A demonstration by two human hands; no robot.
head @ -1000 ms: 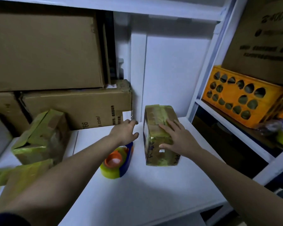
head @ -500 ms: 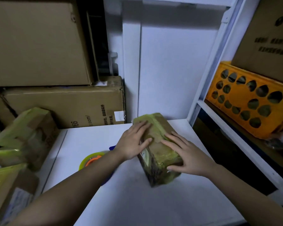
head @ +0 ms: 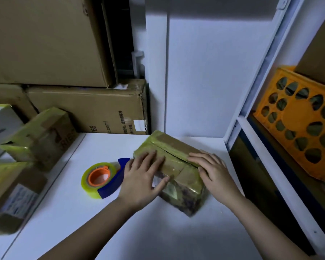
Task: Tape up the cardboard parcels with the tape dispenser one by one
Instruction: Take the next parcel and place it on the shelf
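Head view: both hands' fingers (head: 154,156) lie straight on the parcel (head: 178,167); tape dispenser (head: 101,178) just left.

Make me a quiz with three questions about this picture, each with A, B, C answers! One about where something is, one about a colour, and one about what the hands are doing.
1. Where does the tape dispenser lie?
A. on the white table, left of the parcel
B. on top of the parcel
C. in the orange crate

2. What colour is the core of the tape roll?
A. green
B. orange
C. black

3. What are the two hands doing?
A. both lift the dispenser
B. both rest on the parcel
C. both hang idle

Answers:
1 A: it sits on the table beside the left hand.
2 B: the inner ring is orange.
3 B: the left hand and right hand lie on the parcel.
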